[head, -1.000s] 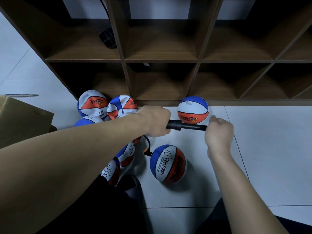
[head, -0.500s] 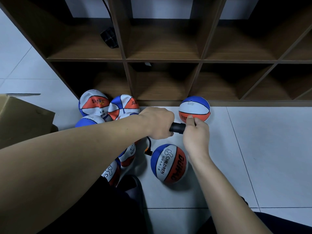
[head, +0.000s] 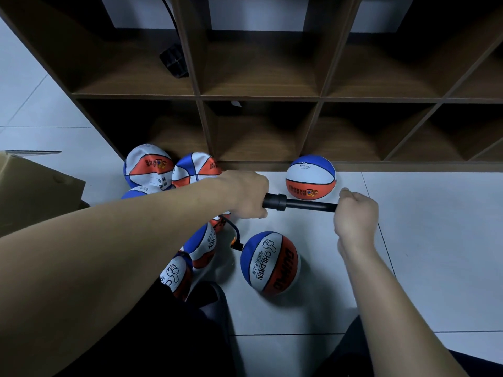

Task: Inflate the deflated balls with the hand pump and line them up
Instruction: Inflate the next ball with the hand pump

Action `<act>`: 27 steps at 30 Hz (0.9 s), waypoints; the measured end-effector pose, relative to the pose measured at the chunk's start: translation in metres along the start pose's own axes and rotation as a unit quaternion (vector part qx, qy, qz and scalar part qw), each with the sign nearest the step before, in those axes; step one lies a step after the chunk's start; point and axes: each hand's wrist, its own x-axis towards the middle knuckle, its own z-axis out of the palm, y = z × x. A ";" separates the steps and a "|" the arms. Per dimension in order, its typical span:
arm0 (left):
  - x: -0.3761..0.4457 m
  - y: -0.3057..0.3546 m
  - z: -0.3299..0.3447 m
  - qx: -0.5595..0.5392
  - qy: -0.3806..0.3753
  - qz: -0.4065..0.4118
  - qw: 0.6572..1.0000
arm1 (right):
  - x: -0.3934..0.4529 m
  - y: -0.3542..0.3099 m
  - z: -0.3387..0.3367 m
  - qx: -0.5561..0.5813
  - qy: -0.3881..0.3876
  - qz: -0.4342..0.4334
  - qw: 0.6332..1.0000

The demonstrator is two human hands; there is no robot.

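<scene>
right hand [head: 355, 213] further out, gripping pump [head: 299, 204]

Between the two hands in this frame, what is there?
In the head view, the black pump spans the gap: the left hand grips its barrel, the right hand holds the handle end, rod drawn out. A round ball sits just behind.

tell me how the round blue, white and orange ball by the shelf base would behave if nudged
The round blue, white and orange ball looks fully inflated and smooth, so it would probably roll freely on the glossy white tiled floor. The brown wooden shelf base right behind it would likely stop it going backward. It probably feels light for its size.
</scene>
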 end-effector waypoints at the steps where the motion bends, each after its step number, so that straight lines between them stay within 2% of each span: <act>1: 0.000 0.003 0.001 0.003 0.000 -0.001 1.000 | -0.007 0.000 0.005 -0.001 0.002 0.001 1.000; 10: -0.004 0.012 0.004 0.037 0.048 0.012 0.998 | -0.037 0.003 0.038 -0.005 -0.024 -0.035 0.999; 22: 0.000 0.016 0.001 0.012 0.039 0.029 0.999 | -0.036 -0.005 0.039 -0.022 -0.111 -0.045 0.993; 25: 0.000 0.007 -0.003 0.002 0.023 0.016 1.000 | -0.015 -0.007 0.020 -0.039 -0.078 -0.029 0.996; 27: 0.000 -0.005 -0.005 -0.006 0.007 0.001 1.000 | 0.000 -0.007 0.003 -0.030 -0.043 0.012 0.999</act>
